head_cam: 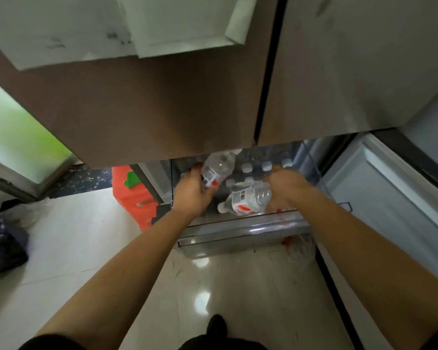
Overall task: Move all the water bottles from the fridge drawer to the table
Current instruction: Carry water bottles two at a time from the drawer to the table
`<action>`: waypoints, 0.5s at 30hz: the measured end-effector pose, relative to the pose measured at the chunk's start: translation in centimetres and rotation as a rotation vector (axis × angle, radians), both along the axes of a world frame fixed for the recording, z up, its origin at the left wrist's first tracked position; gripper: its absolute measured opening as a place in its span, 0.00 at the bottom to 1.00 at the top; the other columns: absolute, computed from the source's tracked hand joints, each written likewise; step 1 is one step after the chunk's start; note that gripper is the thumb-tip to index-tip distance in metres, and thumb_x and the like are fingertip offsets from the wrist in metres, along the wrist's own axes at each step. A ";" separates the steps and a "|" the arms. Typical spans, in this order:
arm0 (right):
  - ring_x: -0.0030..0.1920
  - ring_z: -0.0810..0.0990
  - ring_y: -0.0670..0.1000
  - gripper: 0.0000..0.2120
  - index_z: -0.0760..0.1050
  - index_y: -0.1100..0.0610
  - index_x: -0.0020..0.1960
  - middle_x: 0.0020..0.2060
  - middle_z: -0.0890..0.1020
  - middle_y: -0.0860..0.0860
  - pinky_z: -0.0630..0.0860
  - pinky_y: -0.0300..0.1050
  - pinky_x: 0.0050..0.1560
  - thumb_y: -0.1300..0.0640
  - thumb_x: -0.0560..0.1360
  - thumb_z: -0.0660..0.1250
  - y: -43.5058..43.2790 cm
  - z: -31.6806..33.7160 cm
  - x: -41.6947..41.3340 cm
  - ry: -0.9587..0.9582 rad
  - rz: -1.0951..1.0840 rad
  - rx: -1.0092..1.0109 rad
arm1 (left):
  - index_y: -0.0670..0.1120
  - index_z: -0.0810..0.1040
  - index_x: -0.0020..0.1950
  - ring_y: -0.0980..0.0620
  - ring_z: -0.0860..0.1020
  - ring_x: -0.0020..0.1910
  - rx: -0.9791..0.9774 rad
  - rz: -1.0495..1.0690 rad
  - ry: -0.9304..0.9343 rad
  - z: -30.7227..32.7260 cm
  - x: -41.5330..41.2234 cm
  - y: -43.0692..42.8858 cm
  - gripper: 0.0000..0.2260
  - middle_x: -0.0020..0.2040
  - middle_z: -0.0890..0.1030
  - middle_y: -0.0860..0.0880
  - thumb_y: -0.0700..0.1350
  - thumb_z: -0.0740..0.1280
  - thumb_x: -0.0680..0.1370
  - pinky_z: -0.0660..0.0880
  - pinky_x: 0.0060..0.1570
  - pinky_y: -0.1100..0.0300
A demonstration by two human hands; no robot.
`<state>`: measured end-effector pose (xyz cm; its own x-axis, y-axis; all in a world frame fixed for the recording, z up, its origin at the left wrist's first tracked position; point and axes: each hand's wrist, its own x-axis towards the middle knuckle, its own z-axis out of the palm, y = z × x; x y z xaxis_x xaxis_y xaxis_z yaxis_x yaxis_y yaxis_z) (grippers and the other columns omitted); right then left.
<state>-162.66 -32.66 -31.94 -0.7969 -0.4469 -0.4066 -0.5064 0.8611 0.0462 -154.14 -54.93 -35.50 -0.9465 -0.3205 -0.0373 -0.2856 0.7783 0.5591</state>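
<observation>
left hand: arm stretched forward and down, fingers curled round a water bottle, tilted above the fridge drawer | right hand: arm stretched likewise, back of hand up, gripping a second bottle held sideways, cap pointing left | more bottles: upright in drawer, behind the hands

Black short sleeves, bare forearms, one dark shoe toe

Bottles stand in the drawer beneath the fridge doors, crate at left.
</observation>
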 end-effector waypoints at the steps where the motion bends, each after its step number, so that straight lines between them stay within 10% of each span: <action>1: 0.55 0.79 0.55 0.31 0.77 0.49 0.60 0.58 0.78 0.52 0.78 0.48 0.52 0.38 0.61 0.77 1.0 0.8 0.3 -0.016 -0.037 -0.032 | 0.45 0.70 0.68 0.41 0.77 0.56 -0.004 0.019 0.035 0.7 0.8 0.4 0.26 0.60 0.77 0.41 0.54 0.72 0.75 0.74 0.52 0.51; 15: 0.50 0.81 0.55 0.36 0.78 0.52 0.57 0.53 0.83 0.51 0.77 0.47 0.46 0.29 0.58 0.74 8.6 3.3 7.9 -0.144 -0.281 -0.689 | 0.49 0.67 0.74 0.43 0.72 0.66 -0.489 0.282 0.112 7.0 16.5 10.0 0.29 0.68 0.74 0.46 0.53 0.71 0.76 0.68 0.67 0.45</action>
<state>-154.78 -24.06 -28.62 -0.8783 -0.4257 -0.2177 -0.2243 0.7689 -0.5987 -137.60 -44.91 -28.53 -0.8113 -0.5163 0.2742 -0.4798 0.8561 0.1922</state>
